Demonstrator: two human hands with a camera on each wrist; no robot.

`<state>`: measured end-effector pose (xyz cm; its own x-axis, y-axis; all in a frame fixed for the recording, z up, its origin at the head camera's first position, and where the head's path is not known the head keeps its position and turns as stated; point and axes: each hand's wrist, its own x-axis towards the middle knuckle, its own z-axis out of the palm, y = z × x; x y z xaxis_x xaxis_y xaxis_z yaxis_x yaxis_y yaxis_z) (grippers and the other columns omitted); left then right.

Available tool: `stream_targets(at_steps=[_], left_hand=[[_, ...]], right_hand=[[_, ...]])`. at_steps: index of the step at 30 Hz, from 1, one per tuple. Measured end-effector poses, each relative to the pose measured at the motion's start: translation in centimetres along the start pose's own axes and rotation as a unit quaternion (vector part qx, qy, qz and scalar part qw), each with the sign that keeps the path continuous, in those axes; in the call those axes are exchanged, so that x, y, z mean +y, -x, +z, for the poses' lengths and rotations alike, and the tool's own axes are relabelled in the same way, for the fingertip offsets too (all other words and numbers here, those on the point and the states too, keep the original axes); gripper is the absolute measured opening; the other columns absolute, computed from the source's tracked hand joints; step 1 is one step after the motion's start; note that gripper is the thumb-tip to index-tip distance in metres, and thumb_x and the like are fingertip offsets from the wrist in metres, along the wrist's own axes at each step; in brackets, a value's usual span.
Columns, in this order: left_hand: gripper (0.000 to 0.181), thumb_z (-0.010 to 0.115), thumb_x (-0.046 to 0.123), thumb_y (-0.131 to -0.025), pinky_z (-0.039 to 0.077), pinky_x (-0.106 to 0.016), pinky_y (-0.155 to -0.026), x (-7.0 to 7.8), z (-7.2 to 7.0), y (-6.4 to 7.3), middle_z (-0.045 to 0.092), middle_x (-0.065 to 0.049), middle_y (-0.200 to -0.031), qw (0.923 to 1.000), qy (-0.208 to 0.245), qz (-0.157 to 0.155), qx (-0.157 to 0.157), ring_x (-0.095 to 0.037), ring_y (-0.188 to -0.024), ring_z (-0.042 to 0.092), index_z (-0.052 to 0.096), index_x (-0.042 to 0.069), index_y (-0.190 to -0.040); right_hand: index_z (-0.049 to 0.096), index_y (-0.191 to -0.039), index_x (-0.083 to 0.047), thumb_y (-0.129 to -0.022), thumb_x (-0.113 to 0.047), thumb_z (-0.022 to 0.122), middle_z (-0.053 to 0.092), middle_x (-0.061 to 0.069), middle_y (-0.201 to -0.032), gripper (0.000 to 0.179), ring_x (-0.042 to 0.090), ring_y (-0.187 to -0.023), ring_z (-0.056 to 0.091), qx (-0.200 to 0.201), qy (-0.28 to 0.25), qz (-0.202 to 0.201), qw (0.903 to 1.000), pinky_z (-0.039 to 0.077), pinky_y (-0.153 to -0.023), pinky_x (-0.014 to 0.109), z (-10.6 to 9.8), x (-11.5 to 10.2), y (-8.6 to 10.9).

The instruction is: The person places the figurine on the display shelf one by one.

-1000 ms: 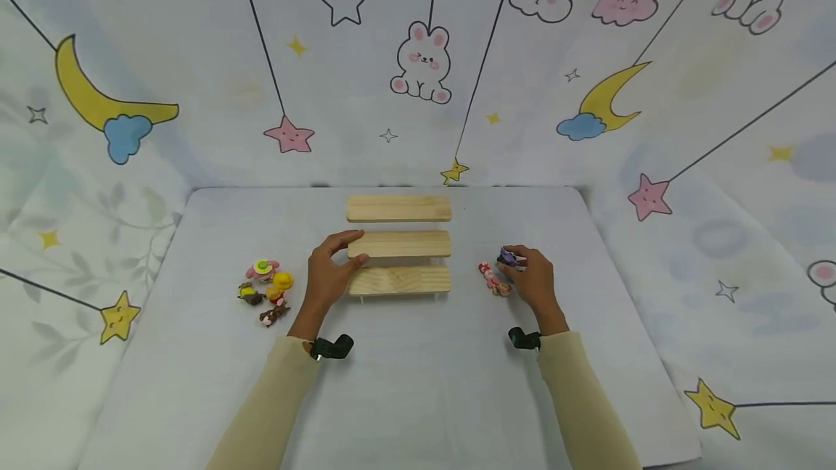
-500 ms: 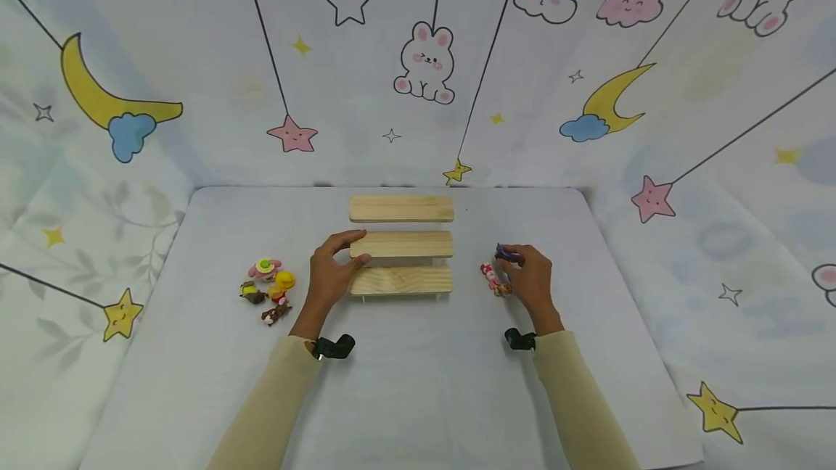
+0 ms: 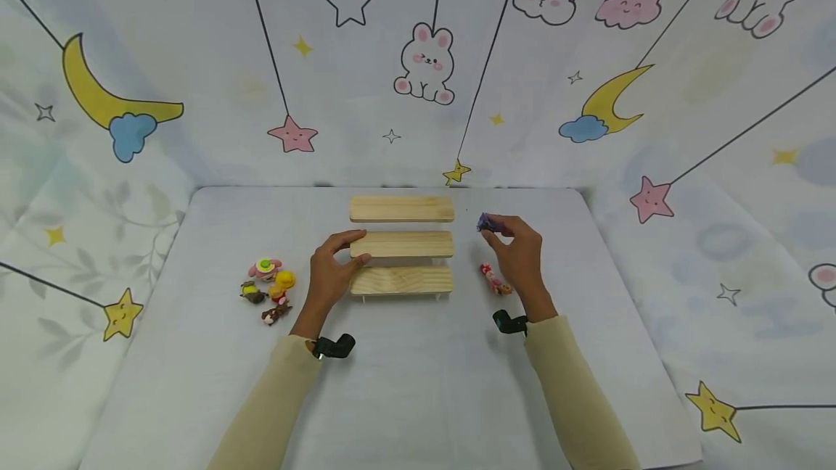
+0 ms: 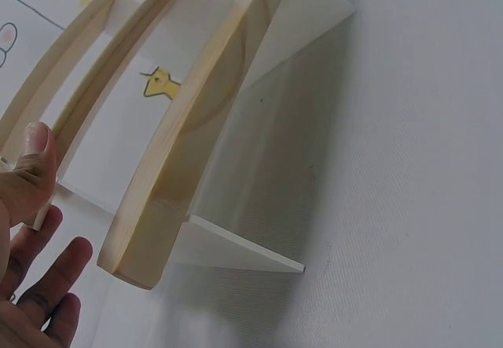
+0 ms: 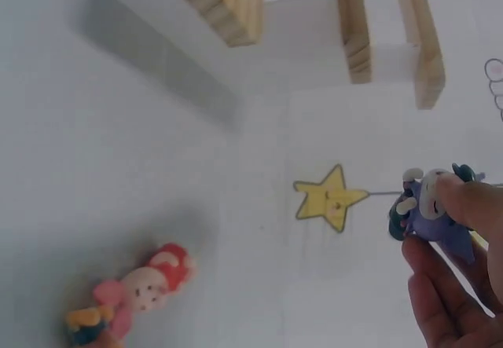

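Observation:
A three-tier stand (image 3: 405, 245) with wooden planks on white supports stands mid-table. My left hand (image 3: 326, 275) grips the left end of its middle plank. Thumb and fingers lie on either side of that plank (image 4: 102, 73) in the left wrist view. To the right of the stand, my right hand (image 3: 522, 256) pinches a small purple figurine (image 5: 428, 210) between thumb and fingers, held up off the table. Part of the figurine is hidden by the thumb. A pink figurine with a red top (image 3: 494, 279) lies on the table below the right hand.
Left of the stand lie several small figurines in a cluster, among them a pink one with a green and yellow top (image 3: 264, 268) and a brown one (image 3: 275, 313). The white table (image 3: 418, 383) meets a printed cloth backdrop (image 3: 228, 93) at the rear.
My right hand has lifted the purple figurine and moved it away from me and left, leaving the pink figurine behind. My left hand has stayed on the middle plank.

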<state>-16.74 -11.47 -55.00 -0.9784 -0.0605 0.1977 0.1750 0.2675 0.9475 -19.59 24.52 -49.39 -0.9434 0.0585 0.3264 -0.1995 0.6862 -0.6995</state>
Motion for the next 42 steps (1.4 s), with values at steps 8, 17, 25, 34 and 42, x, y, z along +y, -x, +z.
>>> stream_targets(at_steps=[8, 17, 25, 34, 42], left_hand=[[0.048, 0.087, 0.020, -0.089, 0.042, -0.052, -0.120, 0.2, -0.1, 0.1, 0.070, -0.008, -0.141, 1.0000, 0.000, 0.005, 0.002, -0.032, -0.127, 0.065, 0.074, 0.017, -0.135], [0.048, 0.087, 0.017, -0.088, 0.042, -0.053, -0.119, 0.2, -0.1, 0.1, 0.071, -0.009, -0.140, 1.0000, 0.001, 0.007, 0.003, -0.032, -0.126, 0.064, 0.074, 0.015, -0.135], [0.048, 0.087, 0.020, -0.088, 0.043, -0.052, -0.118, 0.2, -0.2, 0.0, 0.072, -0.008, -0.138, 1.0000, 0.001, 0.005, 0.002, -0.031, -0.126, 0.064, 0.075, 0.017, -0.134], [0.049, 0.088, 0.019, -0.087, 0.044, -0.051, -0.117, 0.1, -0.1, -0.1, 0.072, -0.008, -0.138, 1.0000, 0.002, 0.008, 0.002, -0.031, -0.126, 0.065, 0.075, 0.017, -0.134], [0.049, 0.088, 0.018, -0.088, 0.043, -0.052, -0.118, 0.0, -0.2, 0.0, 0.071, -0.007, -0.139, 1.0000, -0.001, 0.005, 0.002, -0.031, -0.128, 0.064, 0.075, 0.018, -0.135]], right_hand=[[0.076, -0.131, -0.014, -0.096, -0.012, 0.080, 0.076, 0.008, -0.124, 0.036, 0.024, -0.113, 0.071, -0.004, -0.027, -0.072, 0.9970, 0.056, -0.101, 0.044, 0.2, -4.2, -1.7], [0.074, -0.131, -0.010, -0.097, -0.011, 0.079, 0.075, 0.011, -0.125, 0.035, 0.027, -0.114, 0.071, -0.044, -0.027, -0.107, 0.9930, 0.057, -0.101, 0.044, 1.8, -6.7, -3.1], [0.074, -0.132, -0.012, -0.097, -0.011, 0.078, 0.073, 0.009, -0.127, 0.036, 0.025, -0.115, 0.071, -0.070, -0.020, -0.108, 0.9915, 0.056, -0.100, 0.043, 3.4, -7.1, -3.5], [0.076, -0.131, -0.011, -0.096, -0.008, 0.079, 0.071, 0.011, -0.131, 0.035, 0.027, -0.115, 0.069, -0.063, -0.026, -0.126, 0.9897, 0.057, -0.098, 0.045, 4.2, -7.3, -3.7], [0.073, -0.137, -0.015, -0.095, -0.008, 0.080, 0.071, 0.012, -0.132, 0.043, 0.027, -0.114, 0.069, -0.061, -0.026, -0.133, 0.9889, 0.057, -0.100, 0.051, 4.5, -7.6, -3.6]])
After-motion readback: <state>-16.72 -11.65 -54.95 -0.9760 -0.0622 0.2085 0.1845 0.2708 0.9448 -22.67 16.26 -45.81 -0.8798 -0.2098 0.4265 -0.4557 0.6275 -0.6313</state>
